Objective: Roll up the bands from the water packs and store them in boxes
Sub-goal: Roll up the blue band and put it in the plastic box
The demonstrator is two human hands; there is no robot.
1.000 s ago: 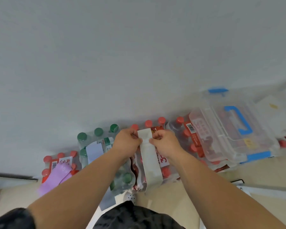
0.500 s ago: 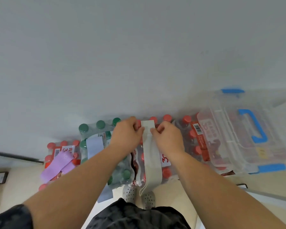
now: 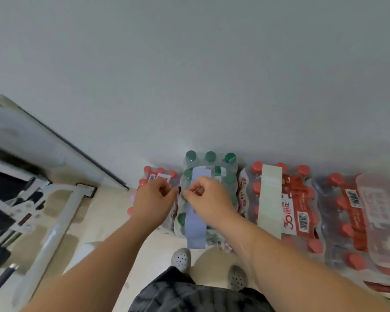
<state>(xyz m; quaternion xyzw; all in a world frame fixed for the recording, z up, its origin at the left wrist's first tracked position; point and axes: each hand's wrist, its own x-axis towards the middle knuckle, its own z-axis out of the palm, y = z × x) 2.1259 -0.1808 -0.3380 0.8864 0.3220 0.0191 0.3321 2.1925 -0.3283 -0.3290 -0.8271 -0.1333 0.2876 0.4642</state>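
Observation:
Against the wall stands a pack of green-capped bottles [image 3: 231, 176] with a pale blue band [image 3: 195, 230] lying lengthwise over it. My right hand [image 3: 212, 201] hovers over the middle of that band with curled fingers and thumb tip near the forefinger; whether it pinches the band is hidden. At the pack's left edge, my left hand [image 3: 153, 200] has curled fingers and nothing visible in them. A white band [image 3: 269, 199] lies flat on the red-capped pack [image 3: 300, 199] to the right, free of both hands. A sliver of purple band [image 3: 133, 196] shows beside my left wrist.
More red-capped packs sit at the left [image 3: 159, 176] and right [image 3: 342, 210]. A clear plastic box [image 3: 383, 206] rests on the rightmost pack. A white metal frame [image 3: 54, 212] and dark furniture fill the left. My feet in grey clogs [image 3: 181, 258] stand before the packs.
Both hands let go of the white band, which now lies on the red-capped pack. They moved left to the green-capped pack with the blue band, and the view swung left.

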